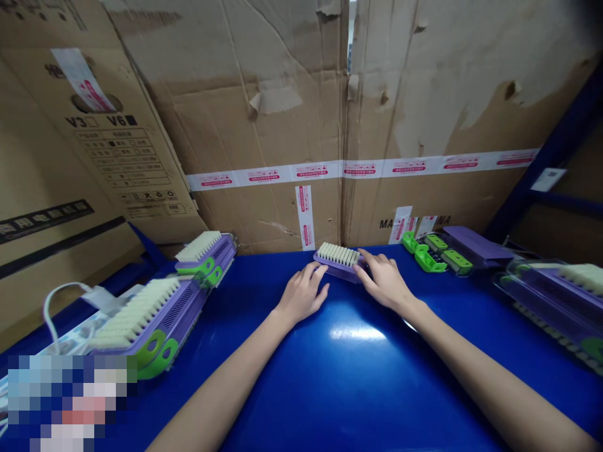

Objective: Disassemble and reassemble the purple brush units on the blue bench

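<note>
A purple scrubbing brush (346, 270) with rows of cream bristles facing up lies at the far side of the blue table, near the cardboard wall. My right hand (384, 279) grips its right end, thumb at the front and index finger along the top edge. At the front left corner, my left hand (306, 292) touches the brush with its fingertips, its thumb held apart. The brush's underside is hidden.
Similar brushes with green ends (141, 320) stand stacked on the left, beside a white plug and cable (101, 300). Bright green parts (428, 257) and a purple cover (475, 245) lie back right. More brushes (556, 292) sit at the right edge. Cardboard (264, 138) walls the back.
</note>
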The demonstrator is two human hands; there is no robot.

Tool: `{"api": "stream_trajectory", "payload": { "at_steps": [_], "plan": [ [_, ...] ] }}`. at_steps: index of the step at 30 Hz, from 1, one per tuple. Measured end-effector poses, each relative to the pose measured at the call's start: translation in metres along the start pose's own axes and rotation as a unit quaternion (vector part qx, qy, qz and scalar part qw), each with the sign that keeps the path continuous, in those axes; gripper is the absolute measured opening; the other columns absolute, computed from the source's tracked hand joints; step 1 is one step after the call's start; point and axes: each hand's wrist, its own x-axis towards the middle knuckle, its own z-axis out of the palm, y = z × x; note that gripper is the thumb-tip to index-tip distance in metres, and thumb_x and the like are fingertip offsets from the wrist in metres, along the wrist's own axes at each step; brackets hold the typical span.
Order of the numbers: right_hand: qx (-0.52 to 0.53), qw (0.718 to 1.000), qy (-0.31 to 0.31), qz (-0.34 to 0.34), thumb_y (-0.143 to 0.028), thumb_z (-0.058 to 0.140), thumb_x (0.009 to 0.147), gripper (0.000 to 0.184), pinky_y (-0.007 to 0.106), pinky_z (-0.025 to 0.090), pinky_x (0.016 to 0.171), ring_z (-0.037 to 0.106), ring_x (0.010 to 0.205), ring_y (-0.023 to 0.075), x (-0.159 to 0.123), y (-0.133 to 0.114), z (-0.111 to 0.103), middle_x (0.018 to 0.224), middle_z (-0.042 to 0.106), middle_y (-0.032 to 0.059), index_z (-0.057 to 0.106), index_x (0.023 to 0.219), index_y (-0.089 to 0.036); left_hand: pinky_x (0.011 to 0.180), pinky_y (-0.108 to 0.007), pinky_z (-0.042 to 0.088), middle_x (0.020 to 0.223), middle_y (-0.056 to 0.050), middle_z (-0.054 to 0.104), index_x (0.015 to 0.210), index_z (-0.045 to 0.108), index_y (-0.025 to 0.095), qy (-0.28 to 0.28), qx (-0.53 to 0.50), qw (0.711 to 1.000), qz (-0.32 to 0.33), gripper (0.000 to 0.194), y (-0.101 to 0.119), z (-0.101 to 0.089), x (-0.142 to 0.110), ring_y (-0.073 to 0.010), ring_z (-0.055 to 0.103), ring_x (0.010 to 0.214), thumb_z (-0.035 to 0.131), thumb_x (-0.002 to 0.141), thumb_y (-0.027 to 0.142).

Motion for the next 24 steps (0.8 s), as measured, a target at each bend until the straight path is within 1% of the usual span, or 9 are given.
{"api": "stream_trajectory", "payload": {
  "at_steps": [2,3,5,7,9,12,16,21,24],
  "plan": [
    [0.026,0.999,0.026,-0.004,-0.04,0.03,0.095,0.046,0.037,0.038,0.08,0.055,0.092,0.0245,-0.002,-0.006,-0.001,0.097,0.067,0.0114,0.051,0.127,-0.014,0.078,-0.039,0.054,0.113,-0.016,0.054,0.123,0.038,0.015,0.008,-0.002,1.0,0.0,0.038,0.0,0.0,0.0,-0.0264,0.061,0.099,0.047,0.089,0.03],
    [0.026,0.999,0.04,-0.004,-0.04,0.03,0.095,0.045,0.037,0.038,0.079,0.055,0.093,0.0245,-0.003,-0.009,-0.001,0.099,0.066,0.0114,0.051,0.126,-0.015,0.079,-0.04,0.053,0.114,-0.016,0.054,0.124,0.038,0.015,0.009,-0.002,1.0,0.0,0.039,0.0,0.0,0.0,-0.0269,0.06,0.1,0.047,0.089,0.032],
    [0.008,0.999,0.054,-0.007,-0.041,0.033,0.094,0.047,0.038,0.038,0.081,0.052,0.102,0.0266,-0.004,-0.011,0.001,0.111,0.063,0.0132,0.048,0.129,-0.014,0.081,-0.041,0.053,0.115,-0.016,0.053,0.124,0.038,0.016,0.009,-0.005,1.0,0.0,0.041,0.0,-0.001,0.0,-0.0277,0.058,0.103,0.047,0.089,0.033],
    [-0.016,0.999,0.042,-0.004,-0.043,0.037,0.092,0.052,0.041,0.036,0.085,0.047,0.111,0.0295,-0.006,-0.013,0.006,0.123,0.057,0.0148,0.042,0.134,-0.013,0.082,-0.042,0.052,0.115,-0.017,0.053,0.125,0.038,0.015,0.007,-0.013,1.0,-0.002,0.041,0.0,-0.001,0.0,-0.0281,0.057,0.104,0.046,0.089,0.034],
    [-0.03,0.999,0.018,0.007,-0.045,0.04,0.09,0.056,0.044,0.035,0.087,0.044,0.114,0.0312,-0.008,-0.013,0.013,0.128,0.053,0.0159,0.038,0.136,-0.012,0.082,-0.043,0.052,0.116,-0.017,0.053,0.125,0.038,0.015,0.006,-0.022,1.0,-0.007,0.041,0.0,0.0,0.0,-0.0281,0.057,0.105,0.046,0.09,0.034],
    [-0.041,0.999,0.0,0.018,-0.043,0.045,0.088,0.058,0.045,0.035,0.088,0.044,0.113,0.0324,-0.01,-0.013,0.02,0.129,0.052,0.017,0.036,0.137,-0.012,0.083,-0.043,0.051,0.116,-0.017,0.052,0.126,0.038,0.016,0.004,-0.03,0.999,-0.012,0.041,-0.001,0.0,-0.001,-0.0278,0.056,0.106,0.046,0.09,0.033],
    [-0.033,0.999,-0.001,0.028,-0.041,0.051,0.084,0.06,0.045,0.037,0.085,0.047,0.109,0.0329,-0.008,-0.011,0.02,0.124,0.055,0.0169,0.038,0.136,-0.013,0.083,-0.042,0.051,0.117,-0.017,0.052,0.126,0.037,0.016,0.002,-0.027,1.0,-0.012,0.041,-0.001,0.001,-0.001,-0.0276,0.056,0.106,0.046,0.09,0.033],
    [0.028,0.999,-0.015,-0.022,-0.038,0.055,0.08,0.066,0.046,0.039,0.089,0.046,0.112,0.0327,-0.005,0.001,0.018,0.127,0.054,0.0154,0.037,0.138,-0.015,0.083,-0.042,0.05,0.115,-0.017,0.051,0.125,0.037,0.015,0.012,-0.014,1.0,-0.01,0.042,-0.001,0.001,0.0,-0.0281,0.054,0.105,0.049,0.088,0.031],
    [0.07,0.995,-0.026,-0.065,-0.038,0.057,0.079,0.069,0.045,0.039,0.093,0.046,0.114,0.0315,-0.004,0.008,0.019,0.132,0.051,0.0145,0.035,0.14,-0.014,0.085,-0.044,0.048,0.117,-0.017,0.05,0.125,0.037,0.016,0.006,-0.017,0.999,-0.032,0.043,-0.001,0.001,0.001,-0.0291,0.053,0.107,0.051,0.087,0.029]
  ]
}}
